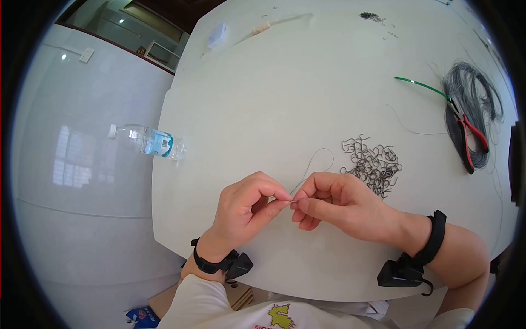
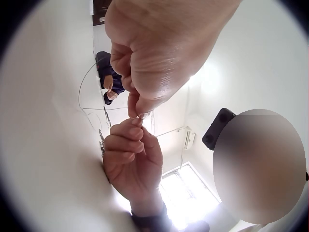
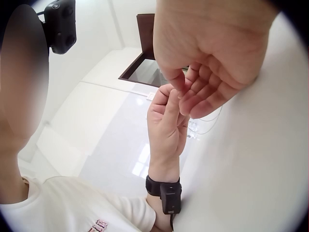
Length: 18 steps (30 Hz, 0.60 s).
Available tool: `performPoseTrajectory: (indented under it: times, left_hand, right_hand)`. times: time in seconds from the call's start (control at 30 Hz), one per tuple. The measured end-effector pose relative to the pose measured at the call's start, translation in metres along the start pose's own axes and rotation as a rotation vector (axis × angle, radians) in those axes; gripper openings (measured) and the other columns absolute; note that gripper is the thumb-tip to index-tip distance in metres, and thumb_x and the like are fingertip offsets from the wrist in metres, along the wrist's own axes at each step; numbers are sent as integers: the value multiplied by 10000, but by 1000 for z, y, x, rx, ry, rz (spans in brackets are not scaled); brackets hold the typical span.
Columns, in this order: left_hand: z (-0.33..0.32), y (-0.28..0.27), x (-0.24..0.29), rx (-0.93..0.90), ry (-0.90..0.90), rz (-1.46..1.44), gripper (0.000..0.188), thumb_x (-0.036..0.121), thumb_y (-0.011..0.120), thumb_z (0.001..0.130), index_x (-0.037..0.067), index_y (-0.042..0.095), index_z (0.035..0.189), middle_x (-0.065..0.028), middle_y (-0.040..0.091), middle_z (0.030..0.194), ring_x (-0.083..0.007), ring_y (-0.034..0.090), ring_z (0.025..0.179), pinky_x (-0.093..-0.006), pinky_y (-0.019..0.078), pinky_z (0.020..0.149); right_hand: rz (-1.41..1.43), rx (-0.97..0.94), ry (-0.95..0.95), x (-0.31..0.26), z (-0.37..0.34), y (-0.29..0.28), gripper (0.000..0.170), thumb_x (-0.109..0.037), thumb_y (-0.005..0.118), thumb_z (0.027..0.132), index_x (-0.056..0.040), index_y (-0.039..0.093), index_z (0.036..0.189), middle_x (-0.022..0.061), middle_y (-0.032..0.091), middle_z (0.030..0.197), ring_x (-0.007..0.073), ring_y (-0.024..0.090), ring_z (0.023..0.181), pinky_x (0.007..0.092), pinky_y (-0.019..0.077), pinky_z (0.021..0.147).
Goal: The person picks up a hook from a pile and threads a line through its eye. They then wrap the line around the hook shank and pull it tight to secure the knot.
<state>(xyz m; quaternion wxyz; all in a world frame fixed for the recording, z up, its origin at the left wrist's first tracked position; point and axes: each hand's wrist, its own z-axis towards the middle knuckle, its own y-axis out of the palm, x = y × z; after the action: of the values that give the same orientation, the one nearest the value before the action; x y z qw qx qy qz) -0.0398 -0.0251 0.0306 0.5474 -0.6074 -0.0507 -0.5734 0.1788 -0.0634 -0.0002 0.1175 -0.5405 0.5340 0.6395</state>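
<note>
Fingertips of the left hand point(image 1: 238, 211) and right hand point(image 1: 348, 208) meet over the white table point(image 1: 246, 109), pinching a tiny dark piece point(image 1: 295, 201) between them; its shape is mostly hidden. A thin line point(image 1: 332, 156) loops up from the fingertips. Just beyond the right hand lies a pile of dark metal hooks point(image 1: 375, 164). The left wrist view has the left hand point(image 2: 164, 53) above the right hand point(image 2: 133, 159), tips touching. In the right wrist view, the right hand point(image 3: 212, 63) has several fingers curled beside the left hand point(image 3: 166, 121).
A water bottle point(image 1: 148, 141) lies at the left edge. At right are red-handled pliers point(image 1: 475, 137), a green strip point(image 1: 419, 84) and a coil of grey line point(image 1: 466, 77). Farther back are a blue-white box point(image 1: 217, 35), a wooden-handled tool point(image 1: 261, 28) and a small dark pile point(image 1: 371, 17).
</note>
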Motion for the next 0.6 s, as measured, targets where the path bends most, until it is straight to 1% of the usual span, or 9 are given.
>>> performPoseTrajectory:
  times: [0.2, 0.27, 0.3, 0.37, 0.6]
  left_hand:
    - [0, 0, 0, -13, -27, -2, 159, -69, 682, 842, 55, 630, 928, -35, 643, 842, -79, 525, 587, -222, 375, 478]
    - [1, 0, 0, 14, 40, 26, 164, -67, 688, 836, 59, 643, 931, -38, 647, 835, -92, 541, 597, -227, 382, 477]
    - [2, 0, 1, 14, 41, 26, 164, -67, 688, 836, 59, 643, 931, -38, 647, 835, -92, 541, 597, -227, 382, 477]
    - [4, -2, 2, 14, 112, 95, 170, -68, 694, 828, 61, 655, 932, -41, 651, 827, -105, 555, 609, -230, 389, 478]
    - [3, -2, 3, 31, 109, 105, 168, -70, 697, 824, 63, 661, 922, -44, 652, 823, -109, 556, 611, -231, 388, 477]
  right_hand:
    - [3, 1, -7, 1, 0, 0, 231, -211, 565, 1003, 17, 600, 1008, 61, 673, 913, 112, 631, 827, 263, 529, 779]
    - [15, -8, -14, 1, 1, 0, 230, -209, 566, 1003, 19, 603, 1003, 61, 672, 910, 111, 629, 822, 261, 528, 778]
    - [15, -7, -14, 2, 1, 0, 230, -209, 566, 1003, 19, 603, 1003, 61, 672, 910, 111, 629, 822, 261, 528, 778]
    - [24, -15, -10, 2, 1, 0, 225, -201, 566, 1002, 20, 605, 999, 60, 670, 908, 109, 626, 821, 261, 529, 777]
    - [32, -19, 3, -2, -1, 0, 221, -191, 566, 1006, 25, 611, 1020, 67, 671, 905, 113, 631, 819, 268, 539, 782]
